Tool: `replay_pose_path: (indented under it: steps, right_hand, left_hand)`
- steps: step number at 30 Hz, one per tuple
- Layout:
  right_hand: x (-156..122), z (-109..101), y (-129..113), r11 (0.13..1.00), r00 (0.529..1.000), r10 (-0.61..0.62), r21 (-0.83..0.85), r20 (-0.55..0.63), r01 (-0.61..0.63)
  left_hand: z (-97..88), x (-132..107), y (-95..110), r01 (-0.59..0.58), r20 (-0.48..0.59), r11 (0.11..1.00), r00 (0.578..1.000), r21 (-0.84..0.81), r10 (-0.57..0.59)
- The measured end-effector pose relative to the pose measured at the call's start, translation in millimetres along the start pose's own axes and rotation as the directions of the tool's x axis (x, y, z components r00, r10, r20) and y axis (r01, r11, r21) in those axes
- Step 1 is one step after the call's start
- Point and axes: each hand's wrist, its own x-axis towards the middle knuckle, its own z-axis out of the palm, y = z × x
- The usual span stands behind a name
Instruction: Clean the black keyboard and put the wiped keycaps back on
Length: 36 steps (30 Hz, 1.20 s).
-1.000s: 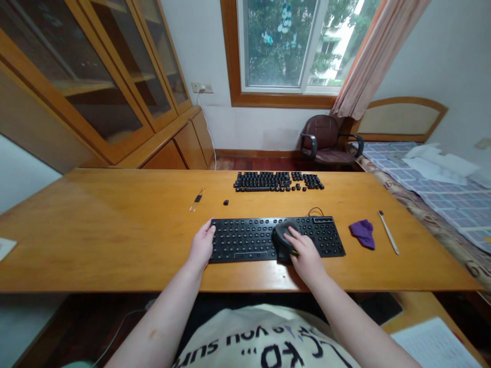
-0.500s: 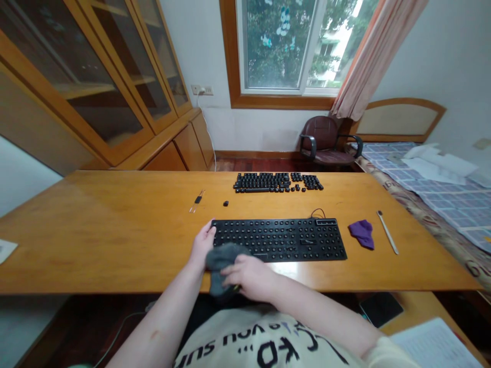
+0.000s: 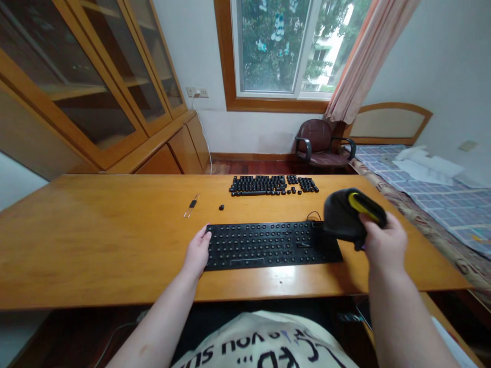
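A black keyboard base (image 3: pixel 264 245) with its keycaps off lies flat on the desk. My left hand (image 3: pixel 197 253) is closed on its left end, thumb on top. Above the keyboard's right end, my right hand (image 3: pixel 385 240) holds up a duster (image 3: pixel 341 217) with a dark grey, soft-looking head and a black and yellow handle. The duster is blurred and hides the keyboard's upper right corner. Only a sliver of the purple cloth shows under it. The toothbrush-like white stick is hidden behind my right hand.
Removed black keycaps (image 3: pixel 261 185) stand in rows at the desk's far edge. A single keycap (image 3: pixel 221 207) and a wire keycap puller (image 3: pixel 193 203) lie left of them. The wooden desk (image 3: pixel 115 245) ends close to my body. A chair (image 3: pixel 318 140) and bed (image 3: pixel 441 189) stand beyond.
My right hand has lifted the duster off the keyboard's left front corner and swung it to the right. My left hand keeps its hold. The view has shifted slightly.
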Motion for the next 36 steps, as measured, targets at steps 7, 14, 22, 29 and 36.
replay_pose_path:
  steps: [7, 14, 22, 29, 36]
  right_hand:
    - [83.1, 12.5, 39.1, 0.864, 0.995, -0.028, -0.499, 0.101, 0.074]
    - [116.8, 43.7, 95.7, 0.699, 0.933, 0.200, -0.711, 0.298, 0.078]
    - [125.7, 76.6, 121.0, 0.727, 0.844, 0.166, -0.641, 0.510, 0.244]
    - [87.8, 67.6, 81.8, 0.860, 0.931, 0.065, -0.493, 0.360, 0.130]
    - [-9.9, 61.8, 72.3, 0.938, 0.886, 0.166, -0.347, 0.433, -0.007]
  left_hand:
    - [-0.3, 0.9, -0.5, 0.024, -0.007, 1.000, 1.000, -0.013, -0.024]
    - [-2.2, 1.7, -2.4, 0.017, -0.003, 1.000, 1.000, 0.002, -0.017]
    - [-1.9, 0.6, -1.5, 0.006, -0.016, 1.000, 1.000, 0.022, -0.005]
    - [0.2, -2.1, 3.3, 0.020, -0.051, 0.988, 0.999, 0.152, -0.012]
    - [6.9, 0.4, 2.7, -0.003, -0.138, 0.977, 0.990, 0.214, 0.034]
